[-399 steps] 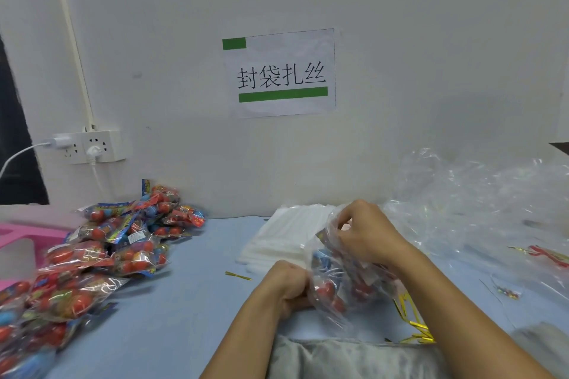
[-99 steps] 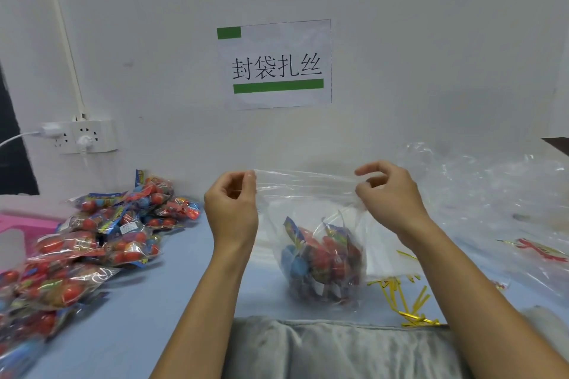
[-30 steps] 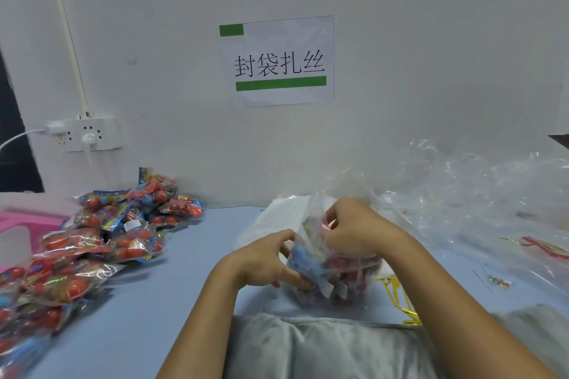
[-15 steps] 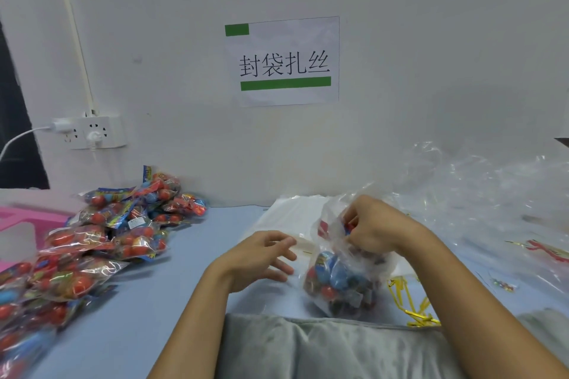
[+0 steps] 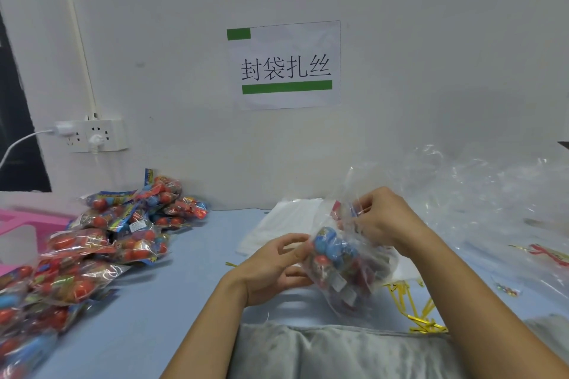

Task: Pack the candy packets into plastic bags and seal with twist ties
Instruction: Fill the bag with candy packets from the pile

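The filled plastic bag [image 5: 348, 268] sits just right of centre over the blue table [image 5: 172, 295], its long axis tilted — the gathered neck points up toward 1 o'clock and the rounded bottom, bulging with red and blue candy packets, hangs toward 7 o'clock just above the table edge. The right hand [image 5: 381, 218] grips the bunched neck at the top, fingers curled tightly around the crumpled plastic. The left hand [image 5: 277, 264] comes in from 8 o'clock of the bag, fingers loosely bent and spread, fingertips touching the bag's left side; whether it pinches anything cannot be told. At 9 o'clock of the scene lies a heap of loose candy packets [image 5: 101, 243], well apart from the bag. A flat stack of empty bags [image 5: 277, 224] lies behind the hands, toward 12 o'clock of the left hand. Gold twist ties [image 5: 412, 304] are scattered at 4 o'clock of the bag, near the table edge, and a mound of clear plastic [image 5: 492, 194] fills the 3 o'clock side. A paper sign [image 5: 286, 64] hangs on the wall above.
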`<state>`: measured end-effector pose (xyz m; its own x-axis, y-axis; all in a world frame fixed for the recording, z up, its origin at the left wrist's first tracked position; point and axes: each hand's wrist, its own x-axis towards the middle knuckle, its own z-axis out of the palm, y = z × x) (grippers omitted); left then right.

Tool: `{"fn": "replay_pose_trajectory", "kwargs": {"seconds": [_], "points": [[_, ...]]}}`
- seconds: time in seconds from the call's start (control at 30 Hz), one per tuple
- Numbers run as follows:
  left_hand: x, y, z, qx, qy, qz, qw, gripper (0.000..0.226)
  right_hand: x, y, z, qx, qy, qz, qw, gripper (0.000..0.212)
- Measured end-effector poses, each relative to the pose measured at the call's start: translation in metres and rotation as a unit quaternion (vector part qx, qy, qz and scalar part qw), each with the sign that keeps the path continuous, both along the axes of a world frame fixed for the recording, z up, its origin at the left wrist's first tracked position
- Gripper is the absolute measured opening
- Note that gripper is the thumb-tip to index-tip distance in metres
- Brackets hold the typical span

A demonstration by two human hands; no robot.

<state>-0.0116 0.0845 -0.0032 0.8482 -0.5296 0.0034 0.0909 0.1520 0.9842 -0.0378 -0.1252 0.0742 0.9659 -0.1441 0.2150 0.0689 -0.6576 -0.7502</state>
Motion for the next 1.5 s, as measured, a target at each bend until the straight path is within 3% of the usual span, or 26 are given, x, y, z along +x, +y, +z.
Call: {"fn": "replay_pose_trajectory", "kwargs": {"seconds": [0.2,0.47,0.57,0.7,0.9,1.13,1.23,1.3,1.4,1.5], "points": [[-0.001,-0.005,0.002,-0.012,-0.051,0.047,0.998,0.073,0.0,-0.006,0.001,0.031,0.011,-0.021,0.999,0.025],[0.001,-0.011,-0.001,0.068,-0.126,0.091,0.986,0.071,-0.008,-0.006,0.004,-0.062,0.076,0.123,0.988,0.034],[0.003,-0.013,-0.004,0.071,-0.138,0.096,0.983,0.068,-0.01,-0.003,0.003,-0.054,0.058,0.104,0.991,0.032],[0.0,-0.012,-0.003,0.126,-0.172,0.084,0.973,0.07,-0.005,-0.001,-0.001,0.045,0.051,0.054,0.996,0.033],[-0.005,-0.02,0.001,0.16,-0.231,0.082,0.956,0.081,-0.001,-0.001,-0.003,0.032,0.056,-0.067,0.996,0.034],[-0.009,-0.036,0.004,0.188,-0.328,0.105,0.92,0.071,0.002,0.008,-0.009,0.078,0.022,-0.132,0.988,0.02],[-0.004,-0.034,0.004,0.25,-0.349,0.132,0.893,0.09,-0.002,0.014,-0.009,0.078,0.021,-0.082,0.993,0.02],[-0.001,-0.03,0.004,0.252,-0.305,0.096,0.913,0.097,-0.007,0.017,-0.004,0.082,0.038,0.009,0.996,0.02],[0.002,-0.029,-0.001,0.211,-0.262,0.041,0.941,0.073,-0.013,0.017,0.004,-0.049,0.073,0.101,0.991,0.033],[0.003,-0.028,-0.004,0.193,-0.261,0.056,0.944,0.07,-0.016,0.014,0.014,-0.212,0.029,0.063,0.975,0.034]]}}
